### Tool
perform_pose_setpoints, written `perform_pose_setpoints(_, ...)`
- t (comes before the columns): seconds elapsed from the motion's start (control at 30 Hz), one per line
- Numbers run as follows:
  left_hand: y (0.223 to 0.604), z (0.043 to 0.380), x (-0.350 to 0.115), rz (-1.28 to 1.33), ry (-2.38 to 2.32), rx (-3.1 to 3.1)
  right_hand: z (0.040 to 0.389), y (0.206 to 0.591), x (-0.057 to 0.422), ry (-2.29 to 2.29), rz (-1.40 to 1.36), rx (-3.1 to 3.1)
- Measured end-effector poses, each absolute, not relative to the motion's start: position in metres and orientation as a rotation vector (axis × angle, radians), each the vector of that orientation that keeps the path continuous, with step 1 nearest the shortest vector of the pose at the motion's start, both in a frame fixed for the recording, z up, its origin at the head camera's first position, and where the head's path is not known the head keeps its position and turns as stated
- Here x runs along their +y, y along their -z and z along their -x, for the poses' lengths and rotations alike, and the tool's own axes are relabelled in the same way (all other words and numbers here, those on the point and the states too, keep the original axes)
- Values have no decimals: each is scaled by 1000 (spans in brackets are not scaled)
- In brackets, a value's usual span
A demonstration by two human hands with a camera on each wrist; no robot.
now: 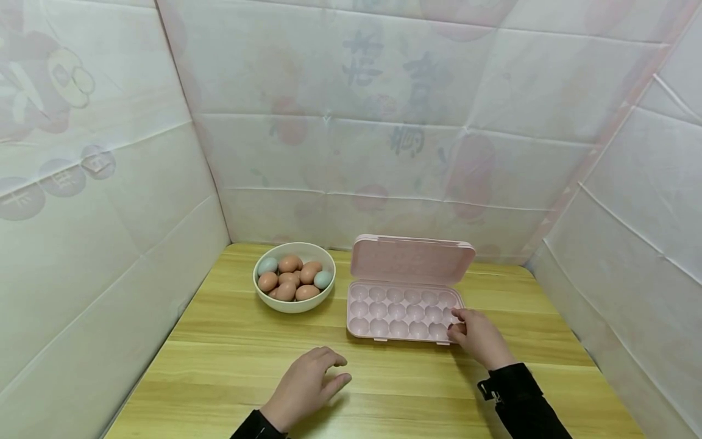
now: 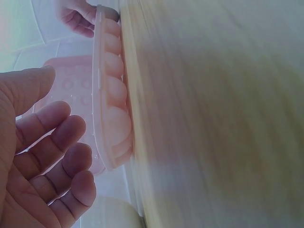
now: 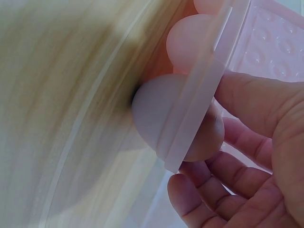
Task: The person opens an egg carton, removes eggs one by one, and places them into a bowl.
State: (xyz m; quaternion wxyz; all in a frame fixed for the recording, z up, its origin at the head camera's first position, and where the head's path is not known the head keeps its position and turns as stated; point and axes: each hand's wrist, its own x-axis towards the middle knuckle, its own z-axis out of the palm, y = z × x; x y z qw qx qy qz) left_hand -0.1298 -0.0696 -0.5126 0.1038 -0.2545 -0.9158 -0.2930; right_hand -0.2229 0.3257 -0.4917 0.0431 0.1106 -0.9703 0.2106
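Observation:
A pink egg box (image 1: 398, 328) stands with its lid (image 1: 411, 261) raised, its rows of round hollows facing up. My right hand (image 1: 482, 336) is at the box's near right corner. In the right wrist view a brown egg (image 3: 209, 135) sits in the corner hollow, its top above the rim, with the thumb and curled fingers (image 3: 237, 173) around it. My left hand (image 1: 307, 385) hovers over the table in front of the box, holding nothing, fingers loosely bent. To the left of the box a pale bowl (image 1: 293, 308) holds several brown eggs (image 1: 286, 291) and two bluish ones.
The wooden table (image 1: 230, 360) carries both containers toward its back edge. Pale printed sheeting (image 1: 351, 152) encloses it behind and on both sides. The raised lid stands close to the back sheet.

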Motion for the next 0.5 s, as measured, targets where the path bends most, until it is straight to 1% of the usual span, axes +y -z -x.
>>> perform_pose_setpoints(0.5, 512, 128, -69, 747, 872, -2706, 222, 490, 326, -594, -372, -2931)
